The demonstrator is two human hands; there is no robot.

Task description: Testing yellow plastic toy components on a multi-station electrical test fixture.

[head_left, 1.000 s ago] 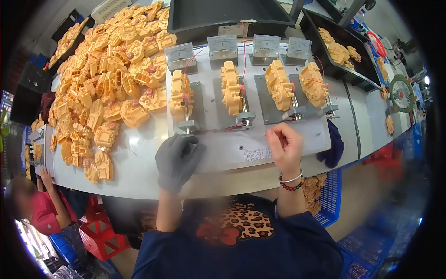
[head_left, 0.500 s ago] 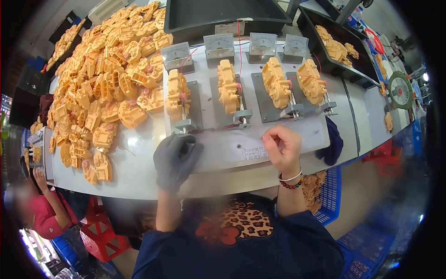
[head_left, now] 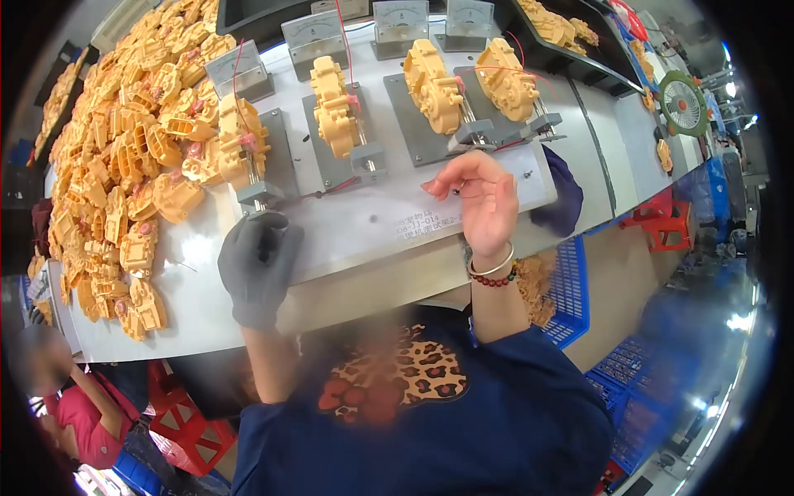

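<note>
Four yellow plastic housings (head_left: 433,87) sit on grey fixtures (head_left: 412,140) at twelve o'clock; gloved left hand (head_left: 258,269), nine o'clock, curled, contents indeterminable; right hand (head_left: 480,202), two o'clock, fingers parted, apparently empty.

The pale table (head_left: 190,298) bears a heap of yellow housings (head_left: 124,169) (jumbled together) and a white board (head_left: 343,221).
</note>
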